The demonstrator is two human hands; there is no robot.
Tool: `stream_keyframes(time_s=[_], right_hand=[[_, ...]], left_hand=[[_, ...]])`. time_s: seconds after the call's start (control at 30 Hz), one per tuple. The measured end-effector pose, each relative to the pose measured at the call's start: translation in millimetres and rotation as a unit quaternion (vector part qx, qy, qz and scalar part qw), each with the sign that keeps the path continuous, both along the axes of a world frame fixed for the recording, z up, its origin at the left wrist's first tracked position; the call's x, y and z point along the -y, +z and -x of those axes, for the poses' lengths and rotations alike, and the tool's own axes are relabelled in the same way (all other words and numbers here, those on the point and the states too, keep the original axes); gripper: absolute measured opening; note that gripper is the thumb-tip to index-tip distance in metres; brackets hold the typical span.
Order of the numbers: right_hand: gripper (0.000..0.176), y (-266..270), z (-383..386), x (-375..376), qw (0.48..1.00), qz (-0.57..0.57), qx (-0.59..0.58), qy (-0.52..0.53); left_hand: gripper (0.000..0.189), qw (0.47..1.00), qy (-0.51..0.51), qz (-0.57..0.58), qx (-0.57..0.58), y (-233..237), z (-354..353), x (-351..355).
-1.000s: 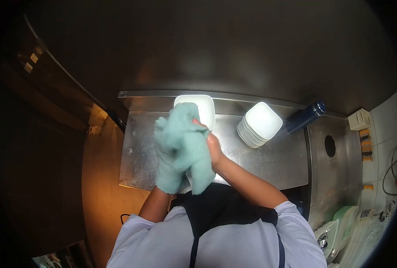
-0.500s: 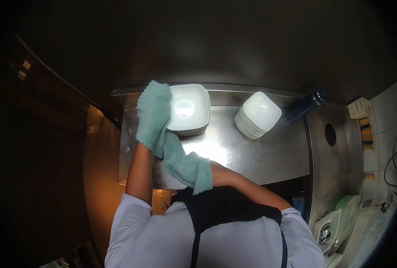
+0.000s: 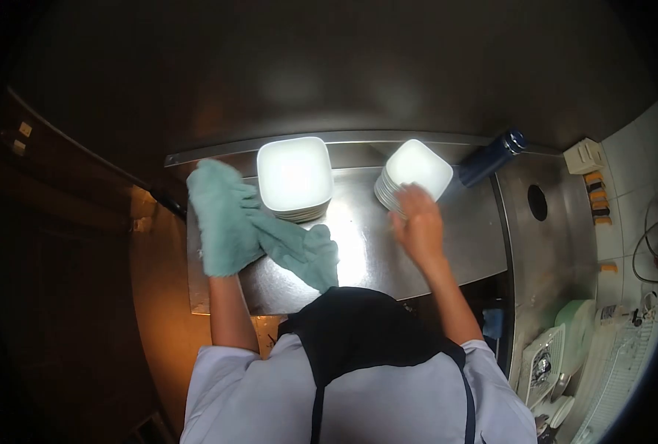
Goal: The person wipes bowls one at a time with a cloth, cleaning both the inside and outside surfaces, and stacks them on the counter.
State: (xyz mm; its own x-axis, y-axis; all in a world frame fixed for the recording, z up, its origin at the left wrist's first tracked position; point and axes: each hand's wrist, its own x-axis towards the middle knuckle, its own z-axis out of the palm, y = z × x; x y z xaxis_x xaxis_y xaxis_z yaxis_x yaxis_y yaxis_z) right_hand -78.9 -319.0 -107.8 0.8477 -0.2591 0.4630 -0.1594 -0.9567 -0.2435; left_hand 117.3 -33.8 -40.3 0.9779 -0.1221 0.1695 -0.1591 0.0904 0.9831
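Note:
A pale green towel [image 3: 224, 218] drapes over my left hand and hides its fingers; only the wrist and forearm come out below. The towel's loose end trails across the steel counter to the right. Beside it stands a stack of square white bowls [image 3: 295, 175]. My right hand [image 3: 421, 226] is bare and slightly blurred, with its thumb apart from the fingers. Its fingertips overlap the near rim of a second stack of square white bowls [image 3: 420, 169], which leans a little.
A dark blue bottle [image 3: 491, 158] lies slanted behind the right stack. The steel counter [image 3: 462, 248] ends at a gap before another steel surface with a round hole [image 3: 537, 203]. A raised ledge runs along the back wall. White racks [image 3: 542, 362] and a green board [image 3: 576, 325] are at the lower right.
My right hand has come out of the towel and moved right to the second bowl stack. My left hand, under the towel, has shifted left from the first stack.

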Motion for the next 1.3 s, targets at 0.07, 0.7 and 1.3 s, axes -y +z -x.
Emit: stream_keyframes(time_s=[0.07,0.7,1.3], right_hand=[[0.03,-2.6,7.1,36.2,0.999,0.044,-0.02,-0.02],[0.016,112.1,38.7,-15.8,0.974,-0.153,-0.049,0.157],[0.104,61.4,7.4,-91.2,0.825,-0.522,0.042,0.215]], left_hand=[[0.022,0.981,-0.029,0.115,-0.152,0.7,1.1,-25.5],[0.054,0.995,-0.096,0.02,0.001,17.4,107.0,-20.4],[0.082,0.888,-0.126,-0.294,0.331,67.8,96.5,-15.4]])
